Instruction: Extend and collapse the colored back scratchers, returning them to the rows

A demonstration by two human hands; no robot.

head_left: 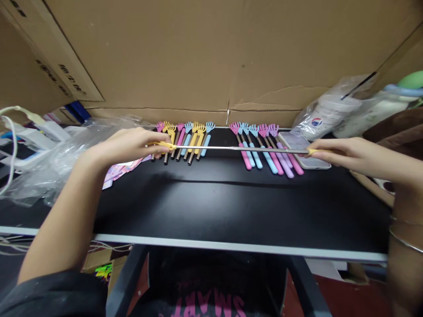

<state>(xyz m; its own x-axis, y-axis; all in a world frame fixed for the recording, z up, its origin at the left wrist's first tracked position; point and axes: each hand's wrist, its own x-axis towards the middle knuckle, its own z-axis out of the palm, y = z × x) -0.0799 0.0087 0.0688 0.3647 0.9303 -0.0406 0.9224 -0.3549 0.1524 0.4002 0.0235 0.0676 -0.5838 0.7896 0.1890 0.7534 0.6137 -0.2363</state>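
Note:
A yellow telescopic back scratcher (231,149) stretches level between my two hands above the black table, its metal rod pulled out long. My left hand (135,143) pinches its yellow claw end. At the other end, the fingers of my right hand (343,154) close on the yellow handle, which they partly cover. Behind the rod, to the left, lies a group of short back scratchers (193,143) in pink, yellow and blue. Farther right, another group of back scratchers (267,152) in pink, blue and purple lies side by side, slanting toward me.
A phone (299,143) lies beside the right group. Behind it stands a lidded cup (333,112) in a plastic bag. Clear plastic bags (66,163) and printed cards (120,172) are at left. Cardboard (198,53) walls the back; the table's pale front edge (231,246) runs nearest me.

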